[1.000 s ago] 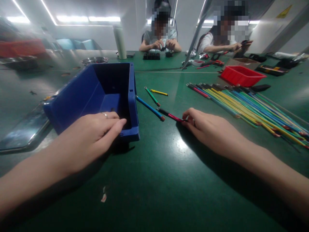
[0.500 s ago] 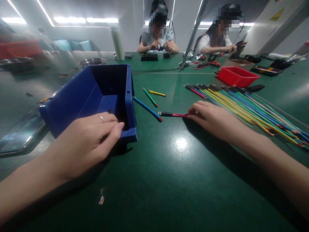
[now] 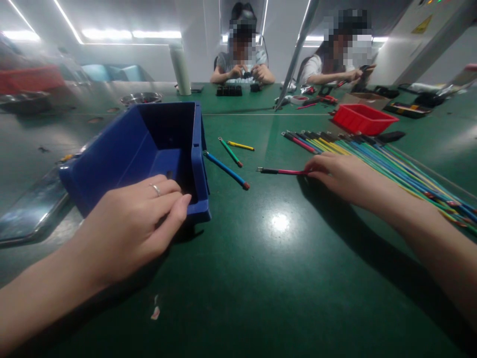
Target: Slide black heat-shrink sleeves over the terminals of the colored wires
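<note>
My right hand (image 3: 331, 171) pinches one end of a short red cable (image 3: 290, 172). Its other end, pointing left, has a black sleeve and a metal ring lug. My left hand (image 3: 149, 219) is closed at the low front of a blue bin (image 3: 202, 211), its fingertips hidden inside; a small dark piece shows beside the fingers. Between the hands lie a blue cable (image 3: 227, 170), a green cable (image 3: 231, 152) and a yellow cable (image 3: 241, 145). Just beyond my right hand spreads a row of several coloured cables (image 3: 357, 149) with black-sleeved lug ends.
Beyond the cables stands a red tray (image 3: 363, 119). A silvery metal tray (image 3: 33, 209) lies left of the bin, and a metal bowl (image 3: 141, 98) behind it. A slanted metal pole (image 3: 296, 54) rises from the green table (image 3: 261, 278). Two people work across the table.
My right hand has moved to the right with the red cable, whose lug is now apart from the blue cable's end. My left hand stays almost still at the bin.
</note>
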